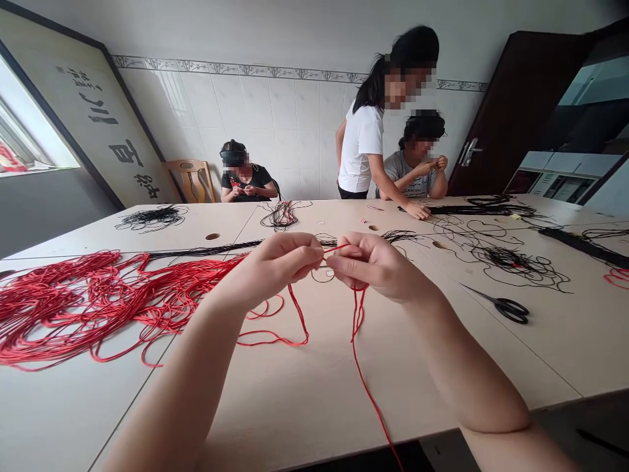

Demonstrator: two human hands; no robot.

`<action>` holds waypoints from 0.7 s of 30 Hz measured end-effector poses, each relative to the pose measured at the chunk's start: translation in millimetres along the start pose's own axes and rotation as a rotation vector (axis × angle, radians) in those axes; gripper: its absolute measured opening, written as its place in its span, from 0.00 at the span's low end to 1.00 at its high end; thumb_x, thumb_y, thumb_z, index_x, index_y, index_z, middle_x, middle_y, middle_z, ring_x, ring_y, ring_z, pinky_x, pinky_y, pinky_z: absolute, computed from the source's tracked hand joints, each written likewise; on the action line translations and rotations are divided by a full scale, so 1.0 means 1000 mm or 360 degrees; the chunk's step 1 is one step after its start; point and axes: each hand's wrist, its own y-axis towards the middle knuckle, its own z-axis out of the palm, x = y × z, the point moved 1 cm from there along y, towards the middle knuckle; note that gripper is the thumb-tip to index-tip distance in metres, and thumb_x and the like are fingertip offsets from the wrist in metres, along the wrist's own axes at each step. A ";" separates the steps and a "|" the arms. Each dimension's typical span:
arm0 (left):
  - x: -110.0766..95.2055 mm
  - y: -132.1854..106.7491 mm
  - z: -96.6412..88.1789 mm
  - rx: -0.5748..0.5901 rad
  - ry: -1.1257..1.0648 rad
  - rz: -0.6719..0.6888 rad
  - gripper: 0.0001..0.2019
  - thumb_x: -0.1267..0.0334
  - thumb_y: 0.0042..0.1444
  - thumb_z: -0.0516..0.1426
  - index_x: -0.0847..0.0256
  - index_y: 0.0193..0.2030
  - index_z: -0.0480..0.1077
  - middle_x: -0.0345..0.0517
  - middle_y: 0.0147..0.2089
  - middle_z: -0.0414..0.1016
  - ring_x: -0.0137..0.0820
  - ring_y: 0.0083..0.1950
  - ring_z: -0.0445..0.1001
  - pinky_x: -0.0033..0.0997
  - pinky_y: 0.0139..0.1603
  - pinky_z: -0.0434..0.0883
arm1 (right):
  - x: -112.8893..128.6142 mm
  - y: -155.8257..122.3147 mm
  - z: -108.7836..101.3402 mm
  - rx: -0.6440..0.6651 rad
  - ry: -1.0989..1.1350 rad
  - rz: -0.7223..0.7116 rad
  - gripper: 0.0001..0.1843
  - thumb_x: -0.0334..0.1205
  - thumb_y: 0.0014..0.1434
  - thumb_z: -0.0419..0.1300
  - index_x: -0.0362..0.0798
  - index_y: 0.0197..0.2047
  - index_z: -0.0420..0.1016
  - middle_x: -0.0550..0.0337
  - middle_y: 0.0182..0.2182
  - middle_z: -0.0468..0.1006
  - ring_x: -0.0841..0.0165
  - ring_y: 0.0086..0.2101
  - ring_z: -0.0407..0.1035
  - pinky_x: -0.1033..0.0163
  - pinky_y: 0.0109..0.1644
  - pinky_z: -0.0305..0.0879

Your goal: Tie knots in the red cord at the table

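A pale table [304, 393] stands in a white-tiled room. The left hand [275, 265] and right hand [376, 265] each pinch a red cord [361, 367].

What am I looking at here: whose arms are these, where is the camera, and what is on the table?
There is no machine. The two bare arms belong to a person wearing a camera on the head, so this single picture looks forward and down over their own hands. The left hand and right hand pinch one red cord, whose strands trail down from the fingers. On the pale table a heap of red cords lies to the left, black scissors to the right, and tangled black cords farther back. Across the table are a standing person, a seated person in black and a seated person in grey.
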 end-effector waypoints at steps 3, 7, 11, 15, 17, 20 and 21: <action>0.002 -0.002 -0.005 -0.0030 -0.0054 -0.0016 0.15 0.63 0.60 0.48 0.62 0.22 0.56 0.35 0.20 0.52 0.22 0.22 0.49 0.29 0.23 0.48 | 0.002 0.000 -0.006 -0.0026 -0.0255 0.0082 0.16 0.48 0.59 0.57 0.46 0.29 0.58 0.67 0.22 0.57 0.78 0.22 0.49 0.70 0.24 0.46; 0.002 -0.005 -0.008 0.0025 -0.0013 -0.0035 0.13 0.63 0.60 0.48 0.62 0.24 0.59 0.35 0.20 0.52 0.22 0.22 0.47 0.31 0.24 0.45 | 0.004 -0.003 -0.021 -0.0237 -0.0583 0.0052 0.14 0.50 0.57 0.57 0.47 0.39 0.66 0.64 0.30 0.60 0.79 0.23 0.51 0.70 0.24 0.48; 0.000 -0.006 -0.010 -0.0019 0.0002 -0.0029 0.13 0.61 0.60 0.49 0.61 0.25 0.62 0.36 0.21 0.53 0.23 0.23 0.49 0.31 0.24 0.46 | 0.007 -0.009 -0.034 -0.0195 -0.0781 0.0037 0.13 0.47 0.55 0.60 0.49 0.39 0.66 0.65 0.28 0.61 0.78 0.23 0.52 0.70 0.24 0.49; 0.002 -0.006 -0.011 -0.0091 0.0079 -0.0075 0.12 0.59 0.60 0.50 0.61 0.27 0.64 0.35 0.21 0.53 0.22 0.22 0.49 0.30 0.24 0.47 | 0.013 -0.020 -0.040 0.0067 -0.1084 0.0216 0.11 0.46 0.56 0.59 0.46 0.31 0.70 0.65 0.23 0.61 0.76 0.23 0.52 0.69 0.24 0.49; 0.004 -0.005 -0.011 -0.0138 0.0133 -0.0095 0.12 0.58 0.59 0.51 0.61 0.27 0.65 0.35 0.21 0.53 0.22 0.22 0.50 0.29 0.23 0.47 | 0.019 -0.025 -0.042 0.0147 -0.1127 0.0235 0.11 0.46 0.57 0.58 0.46 0.31 0.71 0.63 0.23 0.63 0.75 0.24 0.54 0.68 0.25 0.51; 0.005 -0.004 -0.012 -0.0201 0.0199 -0.0110 0.13 0.56 0.58 0.51 0.61 0.28 0.66 0.35 0.21 0.54 0.21 0.22 0.50 0.27 0.22 0.47 | 0.026 -0.031 -0.045 0.0235 -0.1105 0.0231 0.11 0.45 0.57 0.58 0.47 0.35 0.73 0.61 0.27 0.69 0.73 0.28 0.59 0.68 0.30 0.56; 0.005 -0.004 -0.012 -0.0211 0.0216 -0.0113 0.13 0.55 0.58 0.51 0.61 0.28 0.66 0.35 0.21 0.53 0.21 0.22 0.50 0.27 0.22 0.47 | 0.027 -0.032 -0.046 0.0248 -0.1107 0.0225 0.10 0.45 0.57 0.58 0.47 0.36 0.74 0.60 0.29 0.70 0.73 0.29 0.60 0.68 0.31 0.58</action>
